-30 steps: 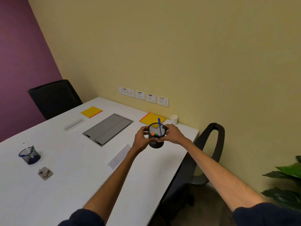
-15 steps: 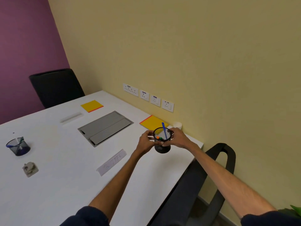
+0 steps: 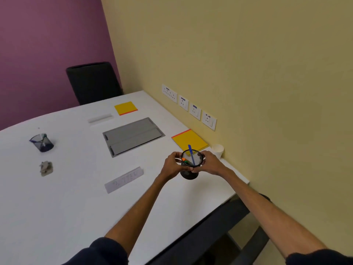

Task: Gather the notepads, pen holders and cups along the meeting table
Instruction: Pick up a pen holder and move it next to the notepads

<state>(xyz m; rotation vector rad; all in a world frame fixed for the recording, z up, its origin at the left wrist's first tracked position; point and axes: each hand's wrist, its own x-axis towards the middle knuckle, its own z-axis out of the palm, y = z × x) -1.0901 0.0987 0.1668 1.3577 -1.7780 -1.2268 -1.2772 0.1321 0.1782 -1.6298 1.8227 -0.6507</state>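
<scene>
A black mesh pen holder [image 3: 190, 174] with a blue pen and orange and green markers inside is gripped from both sides by my left hand [image 3: 171, 165] and my right hand [image 3: 211, 163], over the white table [image 3: 57, 197] near its right end. A yellow notepad [image 3: 188, 139] lies just behind it, with a stack of white paper cups [image 3: 218, 150] by the wall. Another yellow notepad [image 3: 126, 108] lies farther back. A blue mesh pen holder [image 3: 42, 142] stands at the left.
A grey cable hatch [image 3: 133, 135] is set into the table's middle. Two white name strips [image 3: 124, 179] [image 3: 100, 118] and a crumpled grey scrap [image 3: 45, 167] lie on it. Black chairs stand at the far end [image 3: 93, 81] and at the near right [image 3: 219, 230]. Wall sockets [image 3: 189, 107] line the yellow wall.
The view has swung left and down, so the table's items sit more to the right. Both hands keep their grip on the black pen holder, at about the same spot.
</scene>
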